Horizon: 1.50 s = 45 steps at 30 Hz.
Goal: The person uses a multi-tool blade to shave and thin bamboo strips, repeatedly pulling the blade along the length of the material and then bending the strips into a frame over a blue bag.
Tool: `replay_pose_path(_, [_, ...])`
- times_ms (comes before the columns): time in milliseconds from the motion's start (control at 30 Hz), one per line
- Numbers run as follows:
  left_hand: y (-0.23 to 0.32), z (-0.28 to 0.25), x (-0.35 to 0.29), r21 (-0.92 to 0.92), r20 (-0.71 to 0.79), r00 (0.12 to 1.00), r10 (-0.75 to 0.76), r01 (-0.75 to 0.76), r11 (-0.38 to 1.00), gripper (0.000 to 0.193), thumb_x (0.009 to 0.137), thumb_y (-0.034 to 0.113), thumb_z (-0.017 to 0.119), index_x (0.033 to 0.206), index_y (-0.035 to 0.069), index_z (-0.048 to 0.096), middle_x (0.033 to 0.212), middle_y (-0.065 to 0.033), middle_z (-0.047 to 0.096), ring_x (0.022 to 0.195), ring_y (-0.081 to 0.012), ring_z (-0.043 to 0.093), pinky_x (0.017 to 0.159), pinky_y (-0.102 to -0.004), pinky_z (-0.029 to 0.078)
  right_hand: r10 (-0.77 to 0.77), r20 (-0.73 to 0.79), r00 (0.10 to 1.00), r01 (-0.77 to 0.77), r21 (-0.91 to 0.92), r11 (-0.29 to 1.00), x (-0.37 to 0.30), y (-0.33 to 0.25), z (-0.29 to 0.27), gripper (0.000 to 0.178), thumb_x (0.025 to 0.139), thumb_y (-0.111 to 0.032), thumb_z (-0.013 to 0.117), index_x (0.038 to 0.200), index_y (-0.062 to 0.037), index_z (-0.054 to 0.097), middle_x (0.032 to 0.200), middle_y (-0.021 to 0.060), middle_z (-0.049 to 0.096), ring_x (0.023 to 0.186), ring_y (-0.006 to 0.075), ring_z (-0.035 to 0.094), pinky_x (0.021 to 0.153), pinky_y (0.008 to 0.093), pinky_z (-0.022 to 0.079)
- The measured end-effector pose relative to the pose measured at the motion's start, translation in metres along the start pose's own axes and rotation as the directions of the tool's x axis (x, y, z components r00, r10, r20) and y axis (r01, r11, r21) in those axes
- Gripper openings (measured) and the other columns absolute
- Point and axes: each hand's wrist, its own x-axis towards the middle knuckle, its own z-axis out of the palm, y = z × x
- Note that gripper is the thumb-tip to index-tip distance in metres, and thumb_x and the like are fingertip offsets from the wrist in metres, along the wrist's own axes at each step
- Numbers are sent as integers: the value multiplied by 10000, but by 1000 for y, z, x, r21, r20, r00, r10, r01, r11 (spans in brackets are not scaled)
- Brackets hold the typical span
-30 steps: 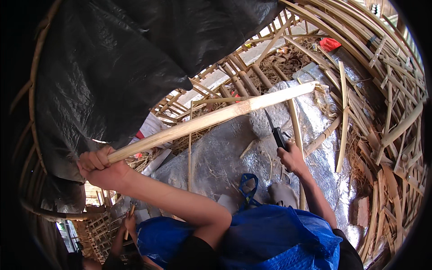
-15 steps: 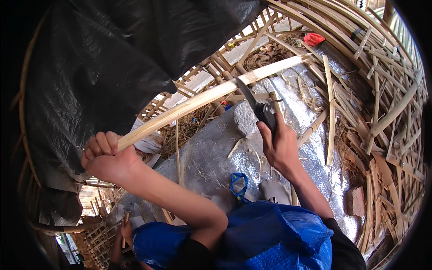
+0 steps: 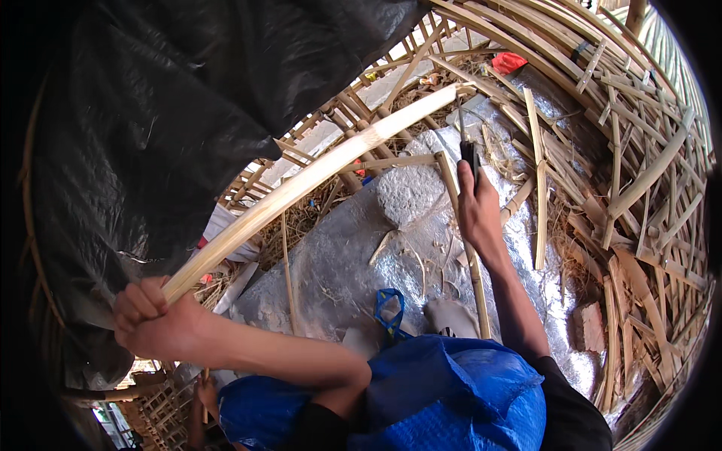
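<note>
Fingers of the left hand (image 3: pixel 156 323) are closed round a pale strip (image 3: pixel 368 140), the right hand's (image 3: pixel 480 203) round a knife (image 3: pixel 469 155) that could be deflected by flexing.

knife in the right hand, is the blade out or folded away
Out: the knife shows its narrow blade extending beyond the black handle gripped in the right hand.

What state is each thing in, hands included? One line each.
Left hand: closed around the pale strip's near end
Right hand: closed on the knife's handle
Pale strip: held aslant across the view
Knife: blade out, near the strip's far end; contact unclear
Black sheet: hanging, creased
Silvery sheet: spread out, littered with shavings
Blue covering: wrinkled, over the lap
</note>
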Motion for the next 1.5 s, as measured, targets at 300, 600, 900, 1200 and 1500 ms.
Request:
replay_pose_path(300, [-10, 10, 5, 44, 253, 967, -28, 18, 999, 323, 953, 190, 395, 648, 173, 289, 557, 43, 212, 430, -71, 146, 440, -241, 180, -253, 116, 960, 267, -126, 955, -36, -20, 6, 496, 1014, -443, 511, 1023, 52, 541, 653, 290, 585, 635, 471, 611, 617, 513, 456])
replay_pose_path(600, [22, -1, 8, -17, 273, 947, 171, -173, 985, 310, 877, 118, 401, 601, 183, 275, 511, 66, 164, 399, -60, 133, 462, -234, 190, 109, 38, 993, -113, 157, 981, 2, 35, -33, 545, 1038, -488, 451, 1020, 47, 554, 643, 137, 557, 593, 238, 535, 577, 410, 426])
replay_pose_path(900, [38, -32, 26, -80, 333, 943, -9, 38, 996, 304, 898, 115, 423, 632, 168, 284, 511, 64, 157, 406, -56, 124, 499, -228, 205, -182, 35, 983, 185, -125, 975, -14, -7, -27, 459, 1022, -411, 512, 1009, 47, 489, 645, 278, 584, 650, 482, 605, 602, 528, 441])
replay_pose_path(1200, [101, -61, 36, -241, 179, 981, 77, -32, 970, 290, 819, 104, 413, 581, 180, 265, 496, 38, 143, 420, -98, 161, 538, -281, 215, -27, -50, 998, 27, -2, 1000, 20, 35, -37, 562, 1035, -479, 459, 991, 70, 571, 629, 214, 559, 554, 306, 505, 580, 453, 419])
replay_pose_path(1500, [9, -28, 23, -126, 229, 973, -9, 38, 991, 362, 913, 103, 410, 598, 182, 252, 532, 35, 190, 431, -69, 126, 430, -261, 126, -12, 135, 991, -11, 166, 986, -21, 19, -18, 413, 1064, -434, 429, 836, -93, 476, 620, -57, 404, 509, 49, 381, 455, 242, 301])
